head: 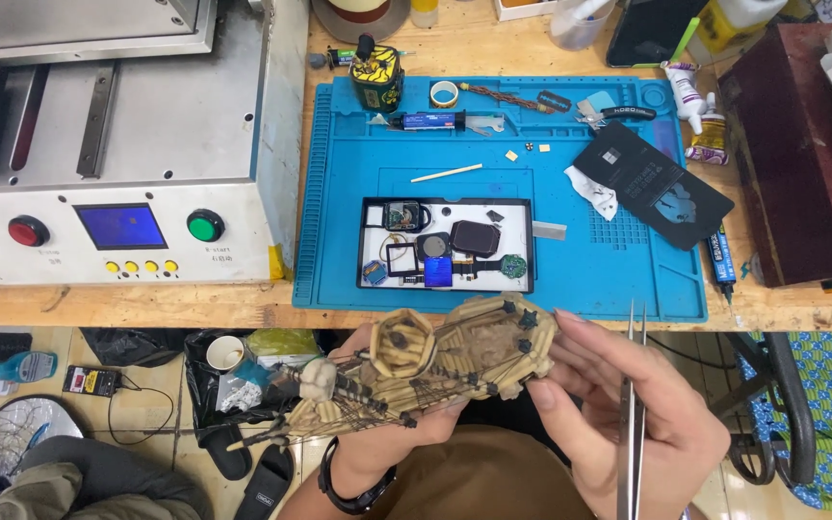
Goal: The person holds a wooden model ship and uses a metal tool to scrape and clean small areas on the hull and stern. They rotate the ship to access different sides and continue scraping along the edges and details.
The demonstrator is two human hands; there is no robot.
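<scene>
Left hand [387, 409] fingers gripping wooden model ship [435, 361] by hull; fragile rigging. Right hand [628, 424] fingers pinching tweezers [632, 404].

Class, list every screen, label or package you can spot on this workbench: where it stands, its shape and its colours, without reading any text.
Machine screen: front panel of the grey machine, far left; small blue rectangle.
Black card: right side of the blue mat; flat, tilted, pale markings.
White tube: beyond the mat's right corner; labelled, lying down.
Syringe: top of the mat; blue label.
Small blue display: in the black-rimmed tray; rectangular.
</scene>
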